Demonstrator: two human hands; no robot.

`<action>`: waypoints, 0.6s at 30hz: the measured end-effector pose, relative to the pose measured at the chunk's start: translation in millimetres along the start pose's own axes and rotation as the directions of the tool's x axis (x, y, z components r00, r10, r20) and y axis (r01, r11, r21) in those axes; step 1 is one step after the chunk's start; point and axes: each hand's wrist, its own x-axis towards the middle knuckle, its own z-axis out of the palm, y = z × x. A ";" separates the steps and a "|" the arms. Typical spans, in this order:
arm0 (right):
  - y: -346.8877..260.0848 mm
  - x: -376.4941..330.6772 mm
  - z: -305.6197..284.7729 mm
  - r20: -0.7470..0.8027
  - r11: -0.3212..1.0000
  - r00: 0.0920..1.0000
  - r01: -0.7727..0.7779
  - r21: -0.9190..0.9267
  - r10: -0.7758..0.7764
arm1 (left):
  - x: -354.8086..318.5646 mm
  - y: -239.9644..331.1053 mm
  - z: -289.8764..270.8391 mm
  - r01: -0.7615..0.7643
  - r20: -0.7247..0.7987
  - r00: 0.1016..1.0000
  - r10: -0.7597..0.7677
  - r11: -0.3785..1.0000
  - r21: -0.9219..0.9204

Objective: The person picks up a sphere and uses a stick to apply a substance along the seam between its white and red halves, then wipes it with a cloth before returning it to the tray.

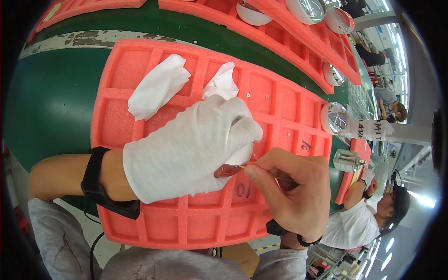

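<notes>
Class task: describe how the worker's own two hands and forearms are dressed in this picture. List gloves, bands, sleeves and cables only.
The left hand wears a white cloth glove, with a black wrist strap behind it and a thin black cable trailing down. The right hand is bare, with a thin black band at the wrist. Grey sleeves are pushed up both forearms.

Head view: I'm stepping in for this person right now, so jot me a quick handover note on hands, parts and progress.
Left hand: in a white glove, closed around a small rounded shiny part, held over the pink foam tray.
Right hand: bare, pinching a thin stick with its tip at the part's edge.
Nearby: two white cloths lie in the tray's upper cells.
More rounded white and shiny parts sit at and in the other pink trays further back.
Done: cannot tell from this view.
Left: the part in hand is not yet set down; the near tray's visible cells hold no parts.
</notes>
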 end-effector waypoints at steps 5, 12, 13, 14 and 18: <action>1.7 -1.5 3.8 -0.025 0.999 0.999 0.041 -0.003 -0.041 | 1.9 5.5 0.2 -0.086 -0.038 0.995 0.091 0.991 0.105; 5.4 0.6 -5.0 0.009 1.000 1.000 0.020 0.001 -0.020 | 6.8 10.2 -2.4 -0.043 0.016 0.999 0.042 0.993 0.112; 6.6 0.6 -5.3 0.005 1.000 1.000 0.024 -0.002 -0.024 | 7.2 10.7 -2.2 -0.043 0.024 0.999 0.040 0.992 0.122; 7.0 0.9 -4.5 0.000 1.000 1.000 0.026 -0.003 -0.026 | 6.3 10.9 -2.3 -0.041 0.028 0.999 0.038 0.992 0.120; 3.1 3.9 1.9 -0.003 0.996 0.997 0.071 0.053 -0.071 | 4.2 12.0 -1.5 -0.035 -0.010 0.999 0.037 0.989 0.146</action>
